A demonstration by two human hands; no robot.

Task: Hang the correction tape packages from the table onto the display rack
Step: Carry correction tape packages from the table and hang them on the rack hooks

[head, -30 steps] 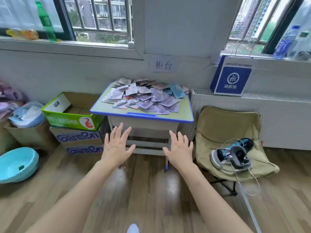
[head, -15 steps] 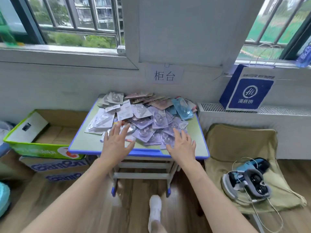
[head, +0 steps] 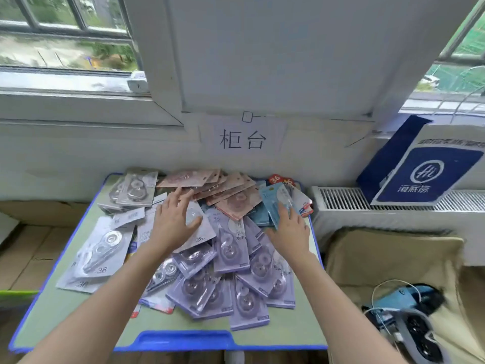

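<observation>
Wall under two windows [head: 65, 48], white, with a radiator [head: 341, 199] low on the right. Table [head: 52, 319]: green top, blue rim, pushed against the wall, centre of view. Folding chair [head: 393, 258]: tan fabric, right of the table, below the radiator. Cardboard boxes [head: 31, 248]: brown, on the floor left of the table, partly hidden by it. Paper bag [head: 425, 174]: dark blue with a white round logo, standing on the radiator and leaning on the wall. Correction tape packages [head: 228, 253]: a loose overlapping pile covering most of the tabletop; grey ones [head: 99, 250] on the left, purple ones [head: 246, 303] in the middle and front, pink ones [head: 231, 190] at the back by the wall, blue ones back right. Paper sign [head: 242, 139]: white, two printed characters, fixed to the wall above the pile. Headset [head: 414, 327]: blue and grey, with white cable, lying on the chair seat; blurred. Left hand [head: 174, 222]: palm down, fingers spread, over the middle of the pile, resting on a pale package. Right hand [head: 288, 227]: palm down, fingers straight, tips laid on the lower end of a light blue package [head: 273, 198] at the pile's back right.
</observation>
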